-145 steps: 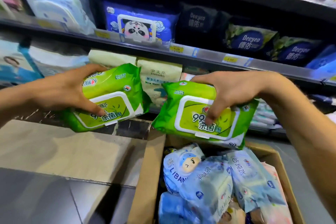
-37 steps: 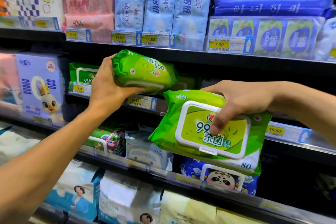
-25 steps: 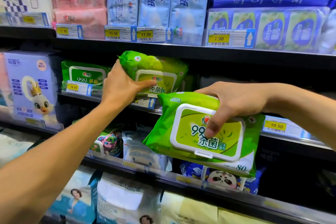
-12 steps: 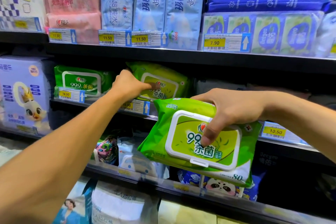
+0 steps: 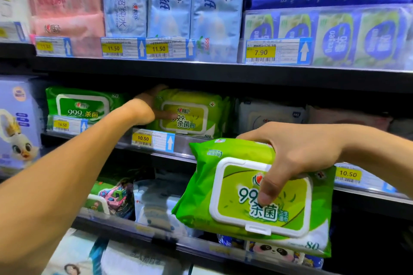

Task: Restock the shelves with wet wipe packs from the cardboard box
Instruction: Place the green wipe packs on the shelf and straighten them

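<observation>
Head view shows the right hand [image 5: 297, 156] clamping a green wet wipe pack [image 5: 241, 214] by its upper edge, thumb on the white flip lid [image 5: 290, 196] and fingers curled over the top. It is held in the air below and right of the shelved green pack [image 5: 192, 114], long axis left to right, so this hand looks nearer the coming placement. At that pack's left end on the middle shelf [image 5: 185, 144], the left hand [image 5: 147, 107] pinches it, thumb across the lid, fingers blurred and partly hidden behind; room above it is too dark to judge, and the cardboard box is out of frame.
</observation>
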`<action>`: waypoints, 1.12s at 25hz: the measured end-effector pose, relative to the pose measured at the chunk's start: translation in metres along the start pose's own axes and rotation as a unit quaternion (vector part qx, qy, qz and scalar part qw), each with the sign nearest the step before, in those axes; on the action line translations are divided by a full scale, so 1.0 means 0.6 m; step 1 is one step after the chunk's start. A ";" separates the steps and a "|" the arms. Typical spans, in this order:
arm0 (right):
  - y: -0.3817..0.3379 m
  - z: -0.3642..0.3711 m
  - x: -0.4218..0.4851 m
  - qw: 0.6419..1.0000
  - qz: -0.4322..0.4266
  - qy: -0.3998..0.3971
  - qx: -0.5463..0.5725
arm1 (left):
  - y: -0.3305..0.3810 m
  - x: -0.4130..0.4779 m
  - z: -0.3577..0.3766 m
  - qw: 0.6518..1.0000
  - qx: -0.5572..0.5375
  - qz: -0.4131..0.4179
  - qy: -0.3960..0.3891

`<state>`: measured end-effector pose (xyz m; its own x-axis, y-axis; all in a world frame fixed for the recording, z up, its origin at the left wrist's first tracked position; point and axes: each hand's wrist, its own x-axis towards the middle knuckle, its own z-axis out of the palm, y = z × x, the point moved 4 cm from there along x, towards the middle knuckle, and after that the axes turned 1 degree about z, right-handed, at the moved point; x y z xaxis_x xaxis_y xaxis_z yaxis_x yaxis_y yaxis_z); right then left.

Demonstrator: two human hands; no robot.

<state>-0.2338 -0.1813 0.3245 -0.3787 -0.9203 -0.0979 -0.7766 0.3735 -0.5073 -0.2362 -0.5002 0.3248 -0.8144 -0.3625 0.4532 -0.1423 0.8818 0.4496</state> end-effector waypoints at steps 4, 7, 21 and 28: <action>-0.008 -0.005 -0.001 1.000 -0.005 -0.005 0.003 | -0.012 0.024 0.003 0.997 0.066 -0.026 -0.040; -0.013 -0.014 -0.006 1.000 -0.010 0.017 -0.007 | -0.006 0.026 -0.001 0.996 0.071 -0.035 -0.033; -0.074 -0.036 -0.021 0.993 -0.016 0.106 -0.051 | 0.062 -0.187 -0.040 0.967 -0.242 0.063 0.057; -0.090 -0.028 -0.028 0.984 -0.018 0.117 -0.135 | 0.137 -0.306 -0.008 0.930 -0.334 0.091 -0.121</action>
<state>-0.1940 -0.1838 0.3680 -0.4286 -0.8939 0.1314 -0.8853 0.3864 -0.2588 -0.0960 -0.3626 0.2823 -0.9053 -0.0750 0.4181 0.3258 0.5089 0.7967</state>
